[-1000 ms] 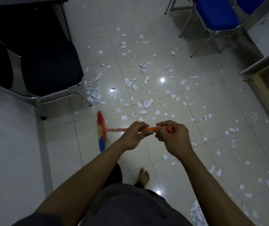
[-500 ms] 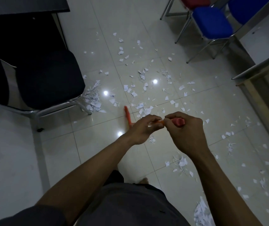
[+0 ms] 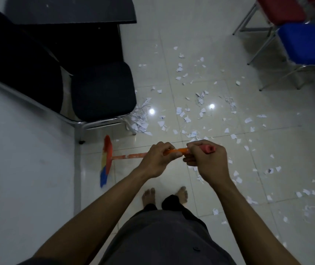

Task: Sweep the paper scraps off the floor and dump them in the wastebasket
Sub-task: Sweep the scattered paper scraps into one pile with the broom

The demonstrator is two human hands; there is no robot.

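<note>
Scraps [image 3: 181, 111] look feather-light, scatter-prone; broom [image 3: 126, 156] seems stiff; left grip [image 3: 158, 159] and right grip [image 3: 206, 161] both curled round its handle end.

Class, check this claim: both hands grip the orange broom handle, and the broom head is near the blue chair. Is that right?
Not quite. In the head view the broom head lies near the black chair, not the blue chair across the room. The left hand and right hand do both grip the orange handle.
</note>
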